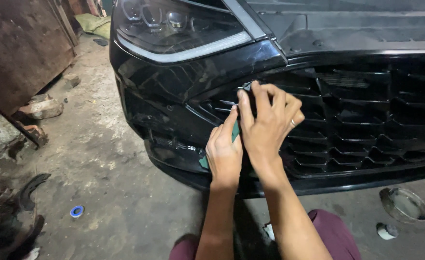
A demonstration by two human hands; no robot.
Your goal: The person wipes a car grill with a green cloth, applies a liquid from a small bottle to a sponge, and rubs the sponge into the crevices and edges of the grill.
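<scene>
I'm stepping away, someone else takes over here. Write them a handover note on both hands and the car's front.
Left hand: pressed against the black grille, holding a green cloth.
Right hand: fingertips pinching a small dark piece at the grille's upper left corner, below the headlight.
Done: cannot tell.
Left: both hands are at that corner. A round tin and blue tape roll lie on the floor.

bumper (pixel 174 82): glossy black painted plastic, smooth, with reflections
grille (pixel 366 120): black plastic slats, semi-gloss
headlight (pixel 174 24): clear glossy lens with a bright trim strip
cloth (pixel 235 132): small dull green piece between both hands
floor (pixel 106 159): rough, dusty concrete
panel (pixel 19 43): rusty, matt brown sheet metal
dish (pixel 405 204): dull grey metal
ring (pixel 77 211): blue plastic tape roll
</scene>
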